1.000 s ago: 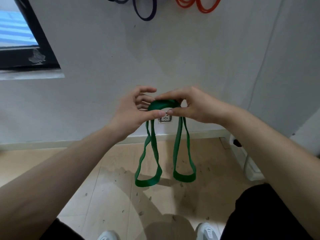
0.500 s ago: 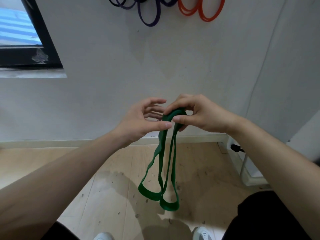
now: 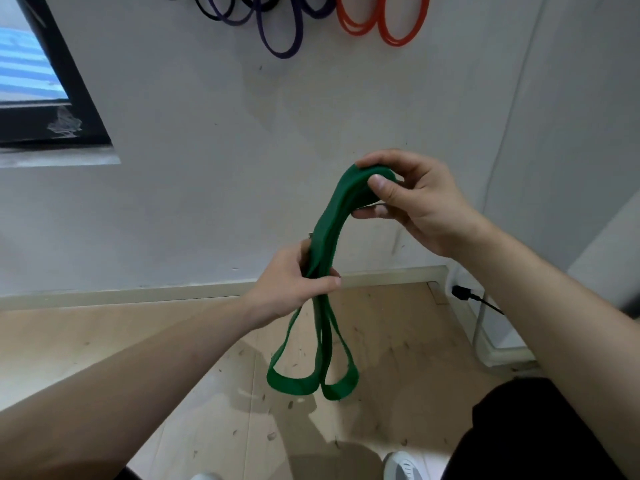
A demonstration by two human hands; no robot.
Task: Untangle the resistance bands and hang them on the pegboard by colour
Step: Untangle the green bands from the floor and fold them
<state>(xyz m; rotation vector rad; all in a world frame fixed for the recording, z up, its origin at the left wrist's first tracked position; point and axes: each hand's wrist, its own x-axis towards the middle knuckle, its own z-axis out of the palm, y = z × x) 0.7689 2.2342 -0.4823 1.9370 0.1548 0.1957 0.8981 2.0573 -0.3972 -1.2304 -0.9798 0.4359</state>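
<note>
Green resistance bands point(image 3: 329, 230) hang folded between my hands, in front of the white wall. My right hand point(image 3: 408, 199) pinches their top fold between thumb and fingers. Lower down, my left hand point(image 3: 291, 282) grips the bunched strands in its curled fingers. Below that hand two green loops point(image 3: 311, 379) dangle side by side above the floor. Purple bands point(image 3: 277, 32) hang on the wall at the top centre, with orange bands point(image 3: 384, 22) to their right. Whatever they hang from is cut off by the frame's top edge.
A dark-framed window point(image 3: 45, 91) is at upper left. A black plug and cable point(image 3: 467, 294) sit by the wall at right, next to a white unit point(image 3: 498, 341). The wooden floor point(image 3: 104, 334) lies below, with my shoes point(image 3: 401, 465) at the bottom edge.
My left hand slid down from the top fold and closed round the strands lower down. My right hand lifted the fold higher and to the right. The loops swung together.
</note>
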